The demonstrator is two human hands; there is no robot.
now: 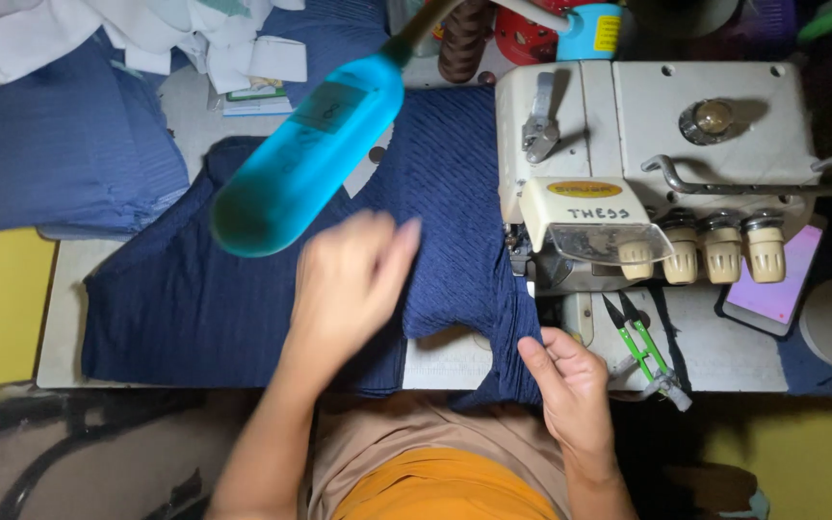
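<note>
Head view: the navy ribbed knit fabric [243, 299] lies spread across the pale table [60, 318], running from the left part of the table to the presser area of the cream overlock sewing machine [666, 144] at the right. The left hand [349, 284] rests flat on the middle of the cloth, blurred, its fingers together and loosely extended, pressing down rather than gripping. The right hand [570, 376] sits at the near edge just under the machine, thumb and fingers pinched on the fabric's folded edge where it droops off the table.

An oval yellow label and a strip of white tape with handwriting sit on the machine's front cover, above a clear plastic guard. Three cream tension knobs [724, 255] stand in a row to the right. Green-handled thread snips [639, 342] lie on the table near the right hand. A pink-screened phone [772, 289] lies right of the knobs. A translucent blue bottle-shaped object [310, 159] hangs blurred over the cloth. Folded blue fabric [50, 144] and white paper pieces [195, 39] are piled at far left.
</note>
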